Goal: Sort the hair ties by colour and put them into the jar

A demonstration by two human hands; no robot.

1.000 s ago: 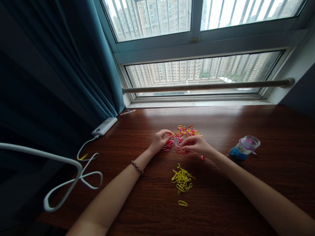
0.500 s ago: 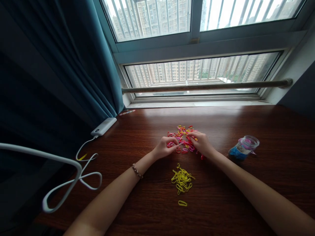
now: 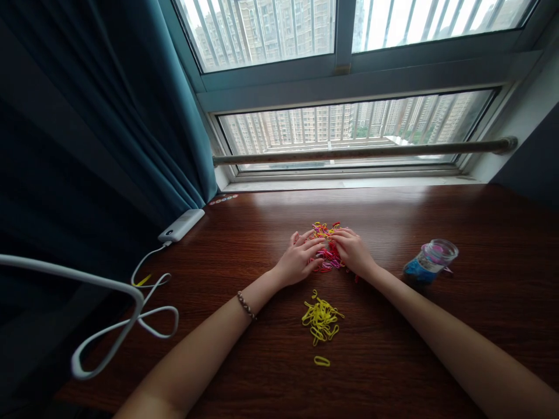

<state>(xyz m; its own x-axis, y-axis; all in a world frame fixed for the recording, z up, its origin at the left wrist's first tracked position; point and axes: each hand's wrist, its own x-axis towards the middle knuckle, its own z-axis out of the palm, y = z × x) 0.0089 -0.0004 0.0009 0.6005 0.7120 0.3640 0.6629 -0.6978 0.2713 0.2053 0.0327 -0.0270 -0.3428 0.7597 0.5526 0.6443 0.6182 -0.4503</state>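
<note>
A mixed pile of small red, pink and yellow rubber bands point(image 3: 331, 259) lies on the brown wooden table. My left hand point(image 3: 299, 259) rests at the pile's left side, palm down, fingers apart and reaching over the bands. On the right side, my right hand point(image 3: 353, 251) lies over the pile with its fingers stretched out; the fingertips touch the bands and I see nothing held. Nearer to me is a separate heap of yellow rubber bands point(image 3: 322, 319). One single yellow rubber band point(image 3: 322, 361) lies just below that heap.
An open clear jar point(image 3: 430, 262) with a blue label stands to the right, beyond my right forearm. On the left are a white power bank point(image 3: 182, 225) and a looping white cable point(image 3: 126, 323). A blue curtain point(image 3: 174, 116) hangs left of the window, which has a horizontal rail point(image 3: 362, 153).
My left hand has opened from a curled pinch and spread over the pile's left edge, covering more bands. My right hand has shifted slightly left, its fingers flatter. The view has tilted slightly.
</note>
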